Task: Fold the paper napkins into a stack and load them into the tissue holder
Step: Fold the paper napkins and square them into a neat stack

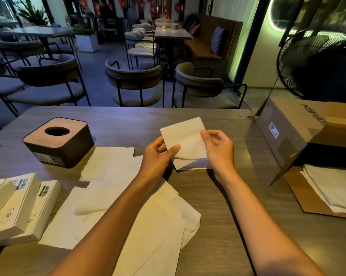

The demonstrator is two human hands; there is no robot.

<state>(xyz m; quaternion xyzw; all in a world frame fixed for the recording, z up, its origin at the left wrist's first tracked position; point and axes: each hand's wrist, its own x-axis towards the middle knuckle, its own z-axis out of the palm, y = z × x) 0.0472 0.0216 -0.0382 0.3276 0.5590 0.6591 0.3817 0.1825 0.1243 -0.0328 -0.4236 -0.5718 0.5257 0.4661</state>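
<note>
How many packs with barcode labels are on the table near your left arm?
2 show clearly: a nearer pack and another pack partly under it, both at the table's left edge. More may lie out of frame.

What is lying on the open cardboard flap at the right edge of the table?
A stack of white napkins lies on the flap; the frame's right edge cuts it off. Behind it the box lies on its side, its inside dark.

A single wide-angle camera worn on the person's head looks forward and steeply down from close above the worktop [218, 196], both forearms rising from the bottom edge toward frame centre, while the upper half of the frame opens onto café chairs [134, 82] beyond the far edge.
</note>
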